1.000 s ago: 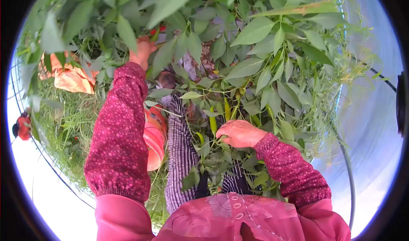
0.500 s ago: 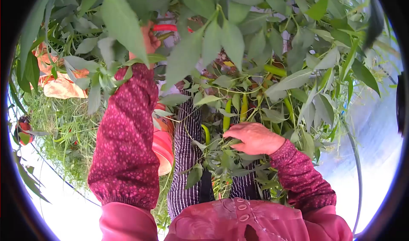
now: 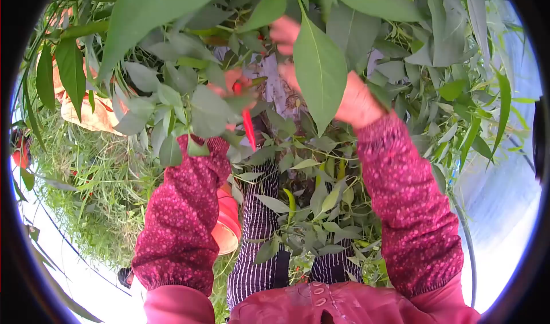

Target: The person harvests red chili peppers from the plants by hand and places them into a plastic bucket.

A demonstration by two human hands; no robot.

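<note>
Leafy pepper plants fill the upper view. My left hand, partly covered by leaves, is closed round a red pepper that hangs down below it. Up among the leaves to the right, my right hand reaches with its fingers spread; a large leaf hides part of it, and nothing shows in it. A green pepper hangs lower down, in front of my legs.
A red bucket stands beside my leg on the left. Orange cloth or sacking lies at the upper left. Grass covers the left side, and plastic sheeting runs along the right with a dark hose.
My right hand has moved up from the low green peppers into the upper foliage. My left hand has come down and right, and a red pepper now hangs from it.
</note>
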